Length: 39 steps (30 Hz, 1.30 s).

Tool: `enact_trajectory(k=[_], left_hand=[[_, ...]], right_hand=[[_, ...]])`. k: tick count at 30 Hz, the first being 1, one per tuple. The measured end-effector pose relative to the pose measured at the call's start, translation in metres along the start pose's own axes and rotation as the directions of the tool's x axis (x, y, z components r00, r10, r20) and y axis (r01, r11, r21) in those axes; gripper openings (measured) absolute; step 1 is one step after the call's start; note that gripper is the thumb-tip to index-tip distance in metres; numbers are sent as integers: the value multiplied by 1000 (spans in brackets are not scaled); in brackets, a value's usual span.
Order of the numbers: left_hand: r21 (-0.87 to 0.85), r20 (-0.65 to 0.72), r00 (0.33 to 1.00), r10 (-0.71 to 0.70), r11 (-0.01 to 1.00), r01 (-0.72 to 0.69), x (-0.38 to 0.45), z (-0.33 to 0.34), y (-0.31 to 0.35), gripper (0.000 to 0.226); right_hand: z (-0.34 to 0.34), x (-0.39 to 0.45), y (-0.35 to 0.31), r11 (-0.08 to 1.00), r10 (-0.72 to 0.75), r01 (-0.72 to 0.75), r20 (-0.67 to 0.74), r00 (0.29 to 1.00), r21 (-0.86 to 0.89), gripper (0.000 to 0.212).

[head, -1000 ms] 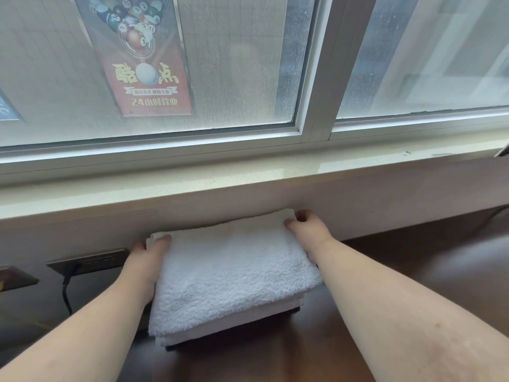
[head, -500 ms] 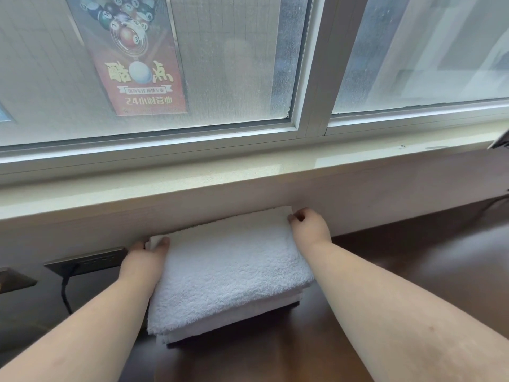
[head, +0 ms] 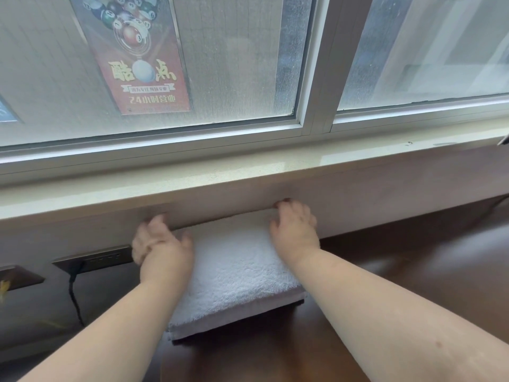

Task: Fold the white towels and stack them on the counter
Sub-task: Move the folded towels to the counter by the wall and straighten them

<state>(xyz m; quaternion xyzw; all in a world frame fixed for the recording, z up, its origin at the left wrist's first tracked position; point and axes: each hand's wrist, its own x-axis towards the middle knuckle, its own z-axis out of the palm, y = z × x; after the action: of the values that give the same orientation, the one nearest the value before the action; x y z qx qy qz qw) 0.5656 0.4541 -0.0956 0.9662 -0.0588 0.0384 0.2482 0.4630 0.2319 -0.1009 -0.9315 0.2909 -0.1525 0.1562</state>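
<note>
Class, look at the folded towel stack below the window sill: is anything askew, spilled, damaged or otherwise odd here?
Nothing stands out. The towel stack lies folded and flat on the dark counter, edges roughly aligned, with the left hand and right hand at its far corners.

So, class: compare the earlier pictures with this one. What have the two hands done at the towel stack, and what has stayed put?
The left hand, blurred, has come off the stack's left edge and lifted, fingers loose. The right hand has slid from the far right corner onto the top towel, fingers spread. The folded stack stays against the wall under the sill; the plugged-in outlet is unchanged.
</note>
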Motion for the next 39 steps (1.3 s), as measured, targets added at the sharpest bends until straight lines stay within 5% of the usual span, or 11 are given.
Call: enact_trajectory(k=[3, 8, 13, 17, 20, 23, 26, 33, 39], left_hand=[[140, 216, 892, 397, 892, -430, -21, 9, 21, 51], [223, 618, 713, 331, 796, -562, -30, 31, 24, 68], [185, 648, 650, 397, 745, -640, -18, 11, 21, 82], [175, 563, 477, 674, 467, -867, -75, 13, 10, 109], [291, 501, 553, 666, 472, -832, -84, 27, -11, 104], [377, 495, 624, 605, 497, -782, -64, 18, -20, 97], [351, 557, 620, 553, 520, -779, -64, 7, -22, 89], [484, 537, 729, 424, 552, -678, -78, -2, -36, 110], [428, 555, 723, 412, 603, -673, -78, -13, -34, 105]], right_hand=[[8, -13, -24, 979, -189, 202, 242, 952, -26, 42], [18, -15, -14, 989, -18, 86, 479, 878, -121, 75], [9, -19, 2, 988, 92, -13, 504, 859, -157, 80], [7, -18, 10, 989, 95, -18, 529, 843, -150, 80], [2, -10, 9, 993, 58, 9, 545, 836, -119, 78], [-9, -26, 8, 964, -175, 238, 389, 904, -121, 71], [-12, -65, 14, 834, -430, 529, 417, 801, -155, 85], [-4, -74, 28, 802, -324, 517, 510, 797, -298, 90], [-13, -72, 23, 849, -254, 460, 564, 786, -259, 88]])
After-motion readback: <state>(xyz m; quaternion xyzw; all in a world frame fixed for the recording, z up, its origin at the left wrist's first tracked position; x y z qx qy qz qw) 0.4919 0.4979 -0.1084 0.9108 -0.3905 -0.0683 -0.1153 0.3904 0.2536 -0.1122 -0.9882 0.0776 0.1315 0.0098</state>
